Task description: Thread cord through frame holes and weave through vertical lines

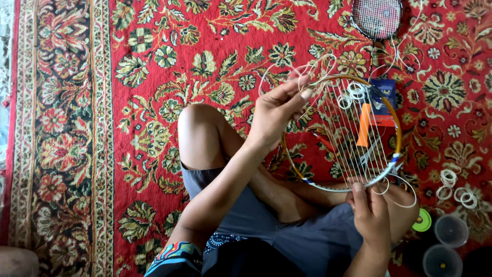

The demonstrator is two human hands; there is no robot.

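I sit cross-legged on a red patterned carpet with a badminton racket frame [394, 123] held over my lap. It is yellow and white and only partly strung, with vertical white strings. My left hand [277, 110] pinches a loose white string [271, 72] at the top left of the frame. My right hand [370, 210] grips the frame's lower rim, thumb up against it. Loops of loose string curl around both ends of the frame.
A second, fully strung racket [377, 18] lies at the top right. Under the frame lie a blue packet [384, 100] and an orange-handled tool [364, 125]. String coils [456, 190], a green roll [422, 220] and two clear round containers [451, 231] sit at the right.
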